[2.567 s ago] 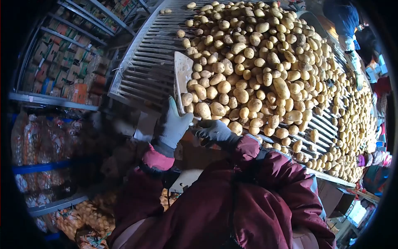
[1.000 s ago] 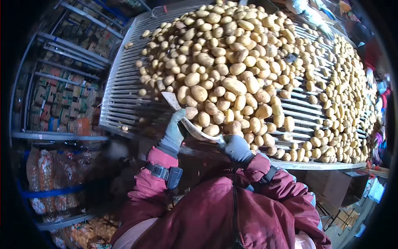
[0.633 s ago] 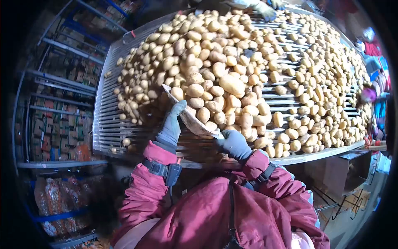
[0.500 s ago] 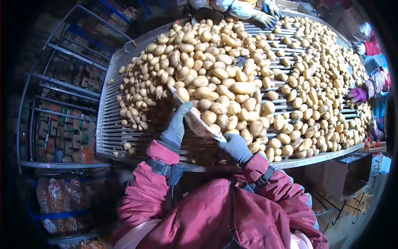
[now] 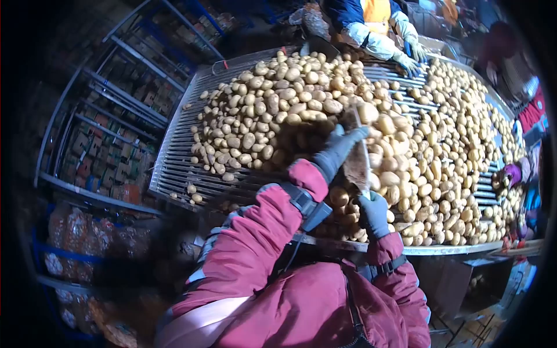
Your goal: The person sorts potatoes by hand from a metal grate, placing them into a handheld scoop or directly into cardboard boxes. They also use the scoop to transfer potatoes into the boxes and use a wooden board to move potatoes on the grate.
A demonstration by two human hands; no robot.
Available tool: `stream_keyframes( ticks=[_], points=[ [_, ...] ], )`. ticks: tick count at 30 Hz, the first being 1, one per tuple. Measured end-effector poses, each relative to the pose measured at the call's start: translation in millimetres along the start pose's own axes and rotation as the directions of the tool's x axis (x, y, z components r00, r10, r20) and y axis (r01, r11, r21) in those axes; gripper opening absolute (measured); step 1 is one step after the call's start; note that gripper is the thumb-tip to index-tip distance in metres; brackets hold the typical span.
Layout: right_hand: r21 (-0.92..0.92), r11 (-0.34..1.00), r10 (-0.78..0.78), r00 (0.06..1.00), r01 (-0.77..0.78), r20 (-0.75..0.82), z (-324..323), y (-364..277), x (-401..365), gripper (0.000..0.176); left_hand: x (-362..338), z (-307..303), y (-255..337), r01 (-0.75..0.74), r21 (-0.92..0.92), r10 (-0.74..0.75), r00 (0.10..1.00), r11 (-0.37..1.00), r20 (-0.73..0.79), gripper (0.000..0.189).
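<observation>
My left hand (image 5: pixel 341 149), in a grey glove, grips the upper part of a thin, dirt-stained board (image 5: pixel 356 161) with a pale edge. Lower down, my right hand (image 5: pixel 374 213), gloved too, is closed on the board's near end. The board stands on edge among the potatoes (image 5: pixel 387 145), with several pressed along its right side. To its left, a shaded gap separates it from another heap of potatoes (image 5: pixel 249 124). Everything lies on a slatted metal table (image 5: pixel 174 168). My palms and some of my fingers are hidden.
Across the table, a person in an orange vest (image 5: pixel 377 16) has gloved hands (image 5: pixel 413 58) on the slats. A purple-gloved hand (image 5: pixel 512 174) works at the right. Metal racks (image 5: pixel 104 98) stand left, above bagged goods (image 5: pixel 72 238). A box (image 5: pixel 476 284) sits below right.
Both hands and the board have moved right, pushing potatoes that way. The board is now more upright in view. The camera view has shifted, and more of the person opposite shows.
</observation>
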State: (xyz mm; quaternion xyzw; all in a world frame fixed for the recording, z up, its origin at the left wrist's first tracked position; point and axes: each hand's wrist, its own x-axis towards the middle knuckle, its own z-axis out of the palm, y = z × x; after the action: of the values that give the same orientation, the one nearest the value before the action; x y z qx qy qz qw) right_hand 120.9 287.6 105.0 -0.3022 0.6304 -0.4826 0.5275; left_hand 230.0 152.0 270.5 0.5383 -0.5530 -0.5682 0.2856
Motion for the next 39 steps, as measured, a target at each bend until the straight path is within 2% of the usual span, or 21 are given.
stream_keyframes(
  ticks=[1, 2, 3, 5, 6, 7, 8, 11, 15, 17, 18, 19, 20, 21, 28, 30, 33, 35, 37, 38, 39],
  points=[
    [0.039, 0.998, -0.053, 0.998, 0.054, -0.029, -1.0, 7.0, 1.9, 0.016, 23.9, 7.8, -33.5, -0.061, -0.184, 0.063, 0.998, 0.981, 0.004, 0.106],
    [0.046, 0.998, -0.036, 0.998, 0.038, -0.049, 0.7, -6.8, -6.1, 0.015, 42.3, 9.4, -44.2, -0.050, -0.162, 0.053, 0.998, 0.985, 0.017, 0.110],
    [0.050, 0.998, -0.022, 0.997, 0.026, -0.069, 3.2, -21.5, -13.2, 0.015, 44.6, 27.8, -37.4, -0.156, -0.190, 0.111, 0.968, 0.969, -0.226, 0.112],
    [0.047, 0.995, -0.084, 0.996, 0.085, -0.021, 17.5, -22.4, -10.1, 0.017, 26.5, -14.7, -51.0, -0.267, -0.210, 0.275, 0.962, 0.941, 0.006, 0.109],
    [-0.037, 0.998, -0.041, 0.999, 0.042, 0.025, 30.1, -27.8, -11.5, 0.017, 58.9, -11.4, -109.2, -0.162, -0.073, 0.143, 0.965, 0.984, -0.218, 0.098],
    [-0.124, 0.992, 0.006, 0.998, 0.003, 0.066, 45.2, -33.3, -14.0, 0.018, -11.2, -45.8, -55.2, -0.373, -0.289, 0.357, 0.928, 0.882, -0.108, 0.088],
    [-0.201, 0.950, -0.222, 0.969, 0.240, 0.104, 64.1, -17.6, -8.3, 0.022, -23.8, -69.0, -68.9, -0.382, -0.296, 0.358, 0.924, 0.875, -0.135, 0.088],
    [-0.326, 0.895, -0.212, 0.934, 0.304, 0.287, 140.2, 20.5, 3.1, 0.027, -29.1, -136.8, -137.5, -0.320, -0.364, 0.194, 0.919, 0.875, -0.344, 0.084],
    [-0.384, 0.898, 0.110, 0.737, 0.214, 0.667, 254.2, 16.8, -1.2, 0.033, -49.9, -270.3, -219.8, -0.359, -0.437, 0.060, 0.824, 0.825, -0.564, 0.086],
    [-0.319, 0.923, 0.090, 0.687, 0.214, 0.721, 319.4, -21.9, -30.8, 0.040, -79.0, -339.4, -231.8, -0.341, -0.460, -0.017, 0.788, 0.820, -0.615, 0.083],
    [0.043, 0.974, -0.174, 0.613, 0.223, 0.771, 358.8, 27.0, -22.9, 0.039, -92.1, -371.6, -238.3, -0.331, -0.464, -0.047, 0.772, 0.821, -0.634, 0.081],
    [-0.185, 0.910, -0.019, 0.483, 0.371, 0.876, 390.4, 51.7, 4.0, 0.036, -104.4, -402.7, -245.4, -0.320, -0.470, -0.077, 0.756, 0.823, -0.650, 0.079],
    [0.056, 0.984, -0.124, 0.426, 0.169, 0.896, 427.9, 74.6, 4.9, 0.032, -115.3, -431.9, -251.8, -0.307, -0.472, -0.105, 0.740, 0.826, -0.664, 0.078],
    [0.024, 0.988, -0.086, 0.413, 0.154, 0.907, 456.7, 77.4, 2.4, 0.032, -126.0, -459.3, -257.7, -0.291, -0.475, -0.131, 0.726, 0.831, -0.675, 0.077],
    [-0.089, 0.994, 0.042, 0.510, 0.068, 0.859, 599.7, 90.9, 7.0, 0.032, -132.9, -583.8, -272.6, -0.135, -0.470, -0.236, 0.725, 0.872, -0.647, 0.068],
    [-0.094, 0.993, 0.042, 0.547, 0.067, 0.836, 618.5, 93.2, 13.9, 0.032, -117.8, -602.0, -278.7, -0.085, -0.339, -0.171, 0.734, 0.937, -0.657, 0.065],
    [-0.099, 0.992, 0.029, 0.606, 0.081, 0.795, 631.9, 100.7, 28.4, 0.032, -75.7, -622.2, -324.9, -0.110, -0.640, -0.289, 0.825, 0.761, -0.486, 0.065],
    [-0.108, 0.989, 0.016, 0.648, 0.102, 0.761, 629.4, 106.1, 40.1, 0.032, -53.5, -618.3, -345.4, -0.143, -0.619, -0.259, 0.819, 0.773, -0.513, 0.064],
    [-0.111, 0.985, -0.014, 0.693, 0.135, 0.721, 616.6, 118.3, 53.6, 0.032, -36.7, -608.7, -357.8, -0.172, -0.427, -0.066, 0.871, 0.888, -0.487, 0.061],
    [-0.100, 0.982, -0.045, 0.716, 0.159, 0.697, 605.9, 110.3, 52.4, 0.032, -32.3, -595.0, -335.4, -0.125, -0.659, -0.224, 0.880, 0.741, -0.419, 0.057],
    [-0.092, 0.979, -0.072, 0.736, 0.180, 0.673, 592.7, 102.4, 50.6, 0.032, -21.1, -589.3, -342.5, -0.111, -0.656, -0.222, 0.888, 0.746, -0.403, 0.057]
  ],
)
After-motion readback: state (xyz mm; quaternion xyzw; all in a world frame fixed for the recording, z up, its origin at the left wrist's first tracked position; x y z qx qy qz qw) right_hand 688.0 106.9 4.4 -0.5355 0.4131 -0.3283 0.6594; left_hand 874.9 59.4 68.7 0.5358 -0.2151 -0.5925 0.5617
